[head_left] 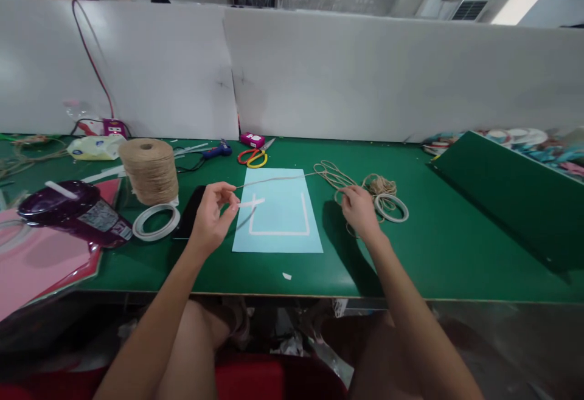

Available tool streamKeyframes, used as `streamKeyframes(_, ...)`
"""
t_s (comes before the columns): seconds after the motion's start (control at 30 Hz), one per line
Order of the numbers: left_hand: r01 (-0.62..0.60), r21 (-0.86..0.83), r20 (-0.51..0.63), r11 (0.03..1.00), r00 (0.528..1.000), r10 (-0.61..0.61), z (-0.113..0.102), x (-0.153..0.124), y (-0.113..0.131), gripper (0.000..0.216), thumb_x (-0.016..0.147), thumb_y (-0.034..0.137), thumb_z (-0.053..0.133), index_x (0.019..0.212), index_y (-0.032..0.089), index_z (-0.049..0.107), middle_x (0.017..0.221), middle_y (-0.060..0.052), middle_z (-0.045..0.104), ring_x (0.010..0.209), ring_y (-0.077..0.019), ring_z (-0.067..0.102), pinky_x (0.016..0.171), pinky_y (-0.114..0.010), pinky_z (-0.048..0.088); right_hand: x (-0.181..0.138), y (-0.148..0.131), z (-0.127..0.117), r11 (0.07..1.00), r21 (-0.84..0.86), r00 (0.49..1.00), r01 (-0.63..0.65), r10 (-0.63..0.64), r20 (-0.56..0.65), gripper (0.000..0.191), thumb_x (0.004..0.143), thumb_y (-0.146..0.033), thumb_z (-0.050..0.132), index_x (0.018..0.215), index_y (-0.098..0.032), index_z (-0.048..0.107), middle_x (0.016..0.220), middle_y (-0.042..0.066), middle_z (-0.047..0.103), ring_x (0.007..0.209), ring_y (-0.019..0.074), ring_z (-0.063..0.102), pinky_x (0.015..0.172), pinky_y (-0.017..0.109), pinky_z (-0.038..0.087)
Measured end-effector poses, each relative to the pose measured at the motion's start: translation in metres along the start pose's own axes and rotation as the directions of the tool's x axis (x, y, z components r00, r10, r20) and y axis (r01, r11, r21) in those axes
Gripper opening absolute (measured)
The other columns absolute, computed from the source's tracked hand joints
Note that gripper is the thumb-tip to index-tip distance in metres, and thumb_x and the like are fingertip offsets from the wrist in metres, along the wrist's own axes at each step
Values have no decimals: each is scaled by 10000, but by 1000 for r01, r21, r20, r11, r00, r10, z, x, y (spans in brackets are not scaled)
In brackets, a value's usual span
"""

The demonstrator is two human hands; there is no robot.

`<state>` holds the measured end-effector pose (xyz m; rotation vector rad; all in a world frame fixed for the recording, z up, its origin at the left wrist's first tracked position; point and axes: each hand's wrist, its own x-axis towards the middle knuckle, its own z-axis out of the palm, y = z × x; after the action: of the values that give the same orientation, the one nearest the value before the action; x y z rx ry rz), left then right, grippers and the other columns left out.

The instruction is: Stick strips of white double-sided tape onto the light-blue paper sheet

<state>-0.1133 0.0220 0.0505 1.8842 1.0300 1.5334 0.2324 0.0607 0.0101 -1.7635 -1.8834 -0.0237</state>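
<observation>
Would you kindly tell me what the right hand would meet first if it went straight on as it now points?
The right hand would most likely meet the loose twine loops just ahead, though depth is unclear: it might pass over them or already be touching them.

One bare left hand (214, 214), one bare right hand (359, 210). One light-blue rectangular paper sheet (279, 214) between hands. Three thin white tape strips (279, 233) on sheet, fourth pinched in left hand. Two white ring-shaped tape rolls (156, 236): one left of left hand, one right of right hand. One brown twine cone (150, 172) left of left hand. One loose tan twine tangle (382, 183) beside right hand. One red-and-yellow-handled scissors pair (263, 150) beyond left hand.
</observation>
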Motion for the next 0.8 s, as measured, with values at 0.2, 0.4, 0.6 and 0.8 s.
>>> streamKeyframes(0.2,202,-265,167,943,973,-161,7,36,5,318,758,252,556,1056,246,444,731,18,501,744,-135,569,759,-336,513,5,-76,15,515,789,843,-337,-209,496,410,899,-425,353,1048,-160,627,992,96,668,883,163,605,813,327,469)
streamKeyframes(0.4,391,-582,289,713,919,-268,15,61,-9,348,700,184,641,1010,214,485,731,36,516,708,-94,570,767,-272,510,16,-79,36,254,816,794,-519,-212,571,220,816,-330,551,935,-180,658,968,54,646,760,105,568,642,223,429)
streamKeyframes(0.6,427,-728,347,536,904,-249,15,70,-7,323,695,140,629,987,217,516,721,38,499,707,-90,561,789,-268,511,17,-77,31,152,826,777,-543,-282,563,199,817,-344,589,835,-159,661,731,8,577,601,69,459,567,214,371)
streamKeyframes(0.8,454,-756,342,471,888,-308,12,72,-12,325,681,108,607,979,217,535,714,42,492,690,-77,556,821,-281,510,14,-73,30,10,807,782,-590,-242,575,144,782,-312,642,793,-179,588,748,-6,587,635,79,513,598,217,405)
